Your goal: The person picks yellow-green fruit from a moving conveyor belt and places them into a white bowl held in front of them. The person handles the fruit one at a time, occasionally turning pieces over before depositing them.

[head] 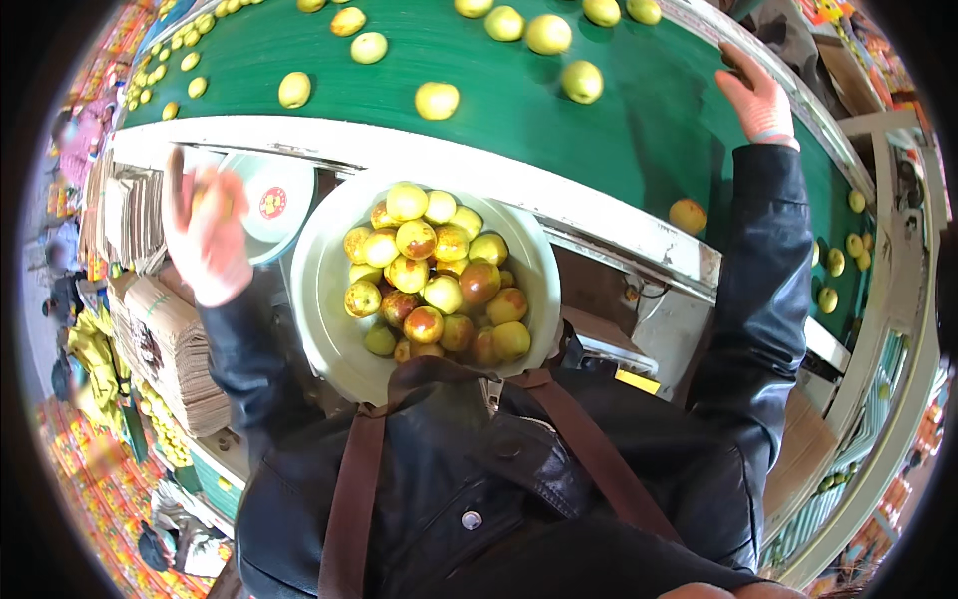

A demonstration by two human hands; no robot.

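Observation:
My left hand (209, 239), in a pale glove and blurred, is raised left of a large pale plastic basin (322, 299). Something yellow-brown shows by its fingers, but the blur hides whether it is held. My right hand (760, 101), also in a pale glove, reaches over the green conveyor belt (501, 142) near its far rail, thumb apart and nothing in it. Between my arms, the basin holds a heap of yellow-green fruits (441, 293) like jujubes, several with red-brown patches. More lie scattered on the belt, one fruit (687, 216) left of my right forearm.
The white metal belt edge (449, 161) runs between the basin and the belt. A second basin (281, 187) stands behind my left hand. Stacks of folded cardboard (179, 352) are at the left. A metal frame (891, 359) curves along the right. People (86, 142) are at the far left.

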